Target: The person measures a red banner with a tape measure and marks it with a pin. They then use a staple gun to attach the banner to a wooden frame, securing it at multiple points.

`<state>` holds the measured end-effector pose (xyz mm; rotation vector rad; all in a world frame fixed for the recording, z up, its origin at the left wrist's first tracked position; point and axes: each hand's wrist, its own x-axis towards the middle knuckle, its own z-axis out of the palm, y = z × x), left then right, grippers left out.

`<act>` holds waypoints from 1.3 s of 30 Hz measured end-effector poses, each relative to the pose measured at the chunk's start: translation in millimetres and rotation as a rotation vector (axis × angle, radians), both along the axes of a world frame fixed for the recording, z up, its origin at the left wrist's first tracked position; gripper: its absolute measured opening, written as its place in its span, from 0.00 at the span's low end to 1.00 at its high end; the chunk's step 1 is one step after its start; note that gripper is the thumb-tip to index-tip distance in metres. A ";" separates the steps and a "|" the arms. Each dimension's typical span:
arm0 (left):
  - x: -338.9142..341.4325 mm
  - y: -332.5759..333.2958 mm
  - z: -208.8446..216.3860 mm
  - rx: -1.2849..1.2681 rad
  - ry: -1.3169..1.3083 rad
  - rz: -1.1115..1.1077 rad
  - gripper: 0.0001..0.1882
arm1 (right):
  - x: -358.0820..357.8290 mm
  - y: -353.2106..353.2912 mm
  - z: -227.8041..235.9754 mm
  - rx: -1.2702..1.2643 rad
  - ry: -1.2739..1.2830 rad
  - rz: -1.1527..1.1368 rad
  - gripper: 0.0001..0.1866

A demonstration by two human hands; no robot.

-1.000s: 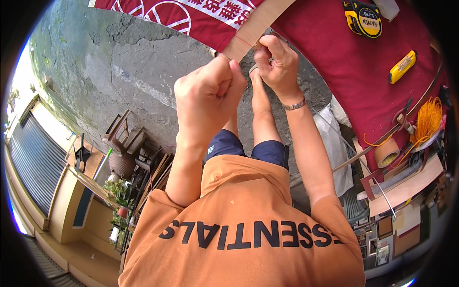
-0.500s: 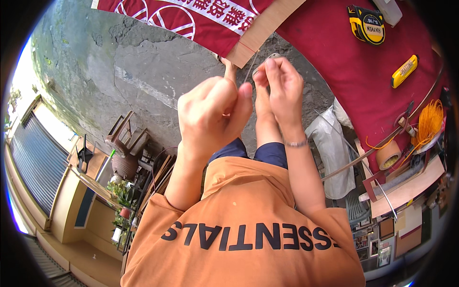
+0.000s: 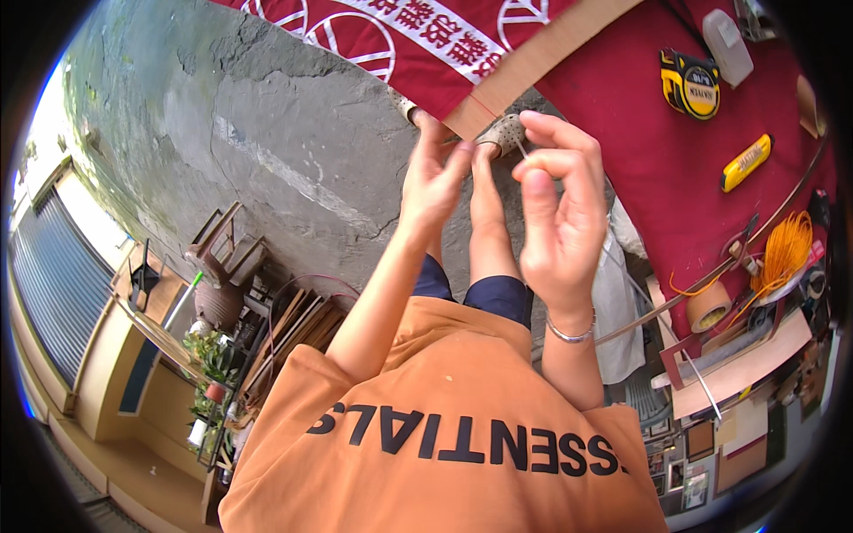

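My right hand (image 3: 564, 222), with a metal bracelet at the wrist, is raised to the right of the cloth's corner. Its fingers are curled and pinch a thin, pale, needle-like piece (image 3: 522, 149); whether thread runs from it is too fine to see. My left hand (image 3: 433, 182) reaches to the corner of a flat wooden strip (image 3: 533, 62), thumb and fingers apart. Some of its fingertips are hidden at the cloth's edge. Along the strip lies a dark red cloth (image 3: 426, 71) with white circles and a white lettered band.
On the red-covered table (image 3: 622, 115) lie a yellow-black tape measure (image 3: 690, 84), a yellow cutter (image 3: 746, 163), a clear plastic container (image 3: 727, 46), a tape roll (image 3: 709, 307) and an orange string bundle (image 3: 786, 249). Wooden pieces and a plant (image 3: 209, 369) stand at the left.
My left hand has opened from a fist and moved forward to the strip's corner. My right hand has moved right and lower, away from the left. The view has shifted slightly.
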<state>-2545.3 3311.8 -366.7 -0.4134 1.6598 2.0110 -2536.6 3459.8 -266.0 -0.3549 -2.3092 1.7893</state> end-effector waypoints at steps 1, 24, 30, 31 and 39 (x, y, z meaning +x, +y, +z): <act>-0.6 15.7 0.1 0.133 0.003 0.041 0.24 | 0.2 3.6 -1.8 -0.086 0.005 0.008 0.08; -48.6 17.6 7.6 -0.865 1.059 -0.142 0.15 | -45.8 17.1 18.4 -0.301 -0.125 0.260 0.07; -47.7 24.4 1.8 -0.840 1.045 -0.050 0.12 | -52.8 16.1 16.3 -0.426 -0.129 0.278 0.07; -47.9 24.5 -0.3 -0.858 1.056 -0.046 0.13 | -54.2 15.5 15.5 -0.453 -0.122 0.285 0.07; -47.4 26.4 -4.3 -0.914 1.073 -0.042 0.13 | -64.3 10.7 25.5 -0.508 -0.102 0.332 0.06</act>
